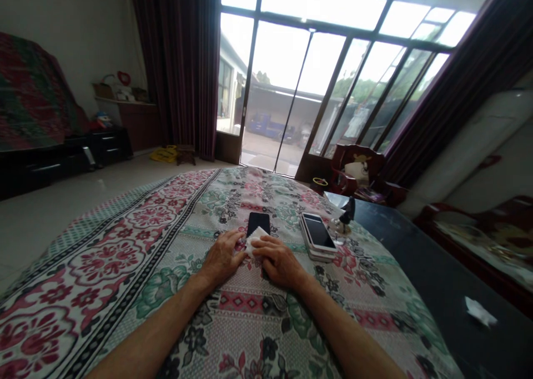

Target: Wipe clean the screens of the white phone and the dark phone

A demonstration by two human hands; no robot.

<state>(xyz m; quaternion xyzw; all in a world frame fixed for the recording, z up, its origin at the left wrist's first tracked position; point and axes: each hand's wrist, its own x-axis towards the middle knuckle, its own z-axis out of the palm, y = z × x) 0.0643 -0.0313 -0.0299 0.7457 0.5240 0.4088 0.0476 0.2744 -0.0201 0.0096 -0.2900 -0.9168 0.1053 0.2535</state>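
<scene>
A dark smartphone (259,221) lies flat on the patterned tablecloth (183,307), its lower part covered by a white tissue (257,236) and my fingers. My right hand (281,259) presses the tissue onto the phone, with the fingers bent around it. At the phone's left edge rests my left hand (225,254), its thumb and fingers apart and touching the phone's side near the tissue. To the right is a stack of white-framed phones (318,236), the top one with its dark screen facing up.
Beyond the stack stands a small black object (347,212) beside a clear glass-like item. A crumpled white tissue (481,312) lies on the dark surface (416,262) at the right. Further back are a carved wooden chair (358,168), glass doors and purple curtains (179,62).
</scene>
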